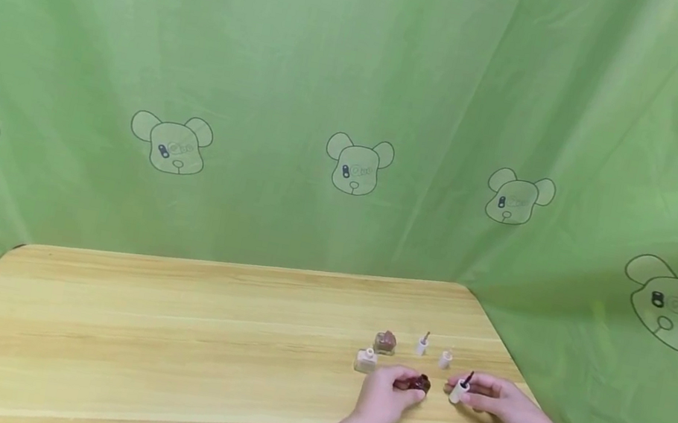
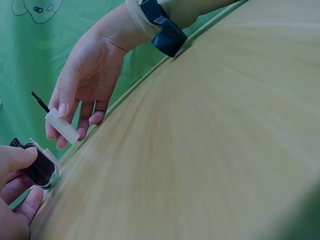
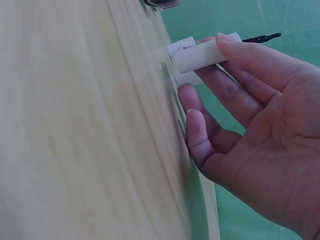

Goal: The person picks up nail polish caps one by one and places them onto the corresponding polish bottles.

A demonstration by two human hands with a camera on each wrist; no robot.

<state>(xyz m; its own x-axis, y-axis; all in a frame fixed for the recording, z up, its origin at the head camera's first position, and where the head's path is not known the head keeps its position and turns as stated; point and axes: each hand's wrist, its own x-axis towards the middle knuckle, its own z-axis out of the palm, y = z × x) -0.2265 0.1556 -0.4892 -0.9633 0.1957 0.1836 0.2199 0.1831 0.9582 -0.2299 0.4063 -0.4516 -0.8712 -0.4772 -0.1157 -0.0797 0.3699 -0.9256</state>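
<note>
In the head view my left hand (image 1: 381, 399) grips a small dark red nail polish bottle (image 1: 420, 383) low over the table, its neck uncapped. Just to the right, my right hand (image 1: 511, 408) pinches a white nail polish cap (image 1: 458, 392) between thumb and fingers, its dark brush pointing up. The left wrist view shows the glass bottle (image 2: 41, 167) between the left thumb and fingers, apart from the cap (image 2: 62, 125). Seen from the right wrist, the cap (image 3: 202, 56) lies across the fingertips, while the other fingers curl loosely below.
Behind the left hand stand an uncapped pale bottle (image 1: 365, 361) and a mauve bottle (image 1: 385, 342). Two white caps, one (image 1: 422, 346) with a mauve brush and one (image 1: 445, 360) with a pale brush, stand brush-up farther right. Green curtain (image 1: 360, 94) surrounds the wooden table (image 1: 153, 338).
</note>
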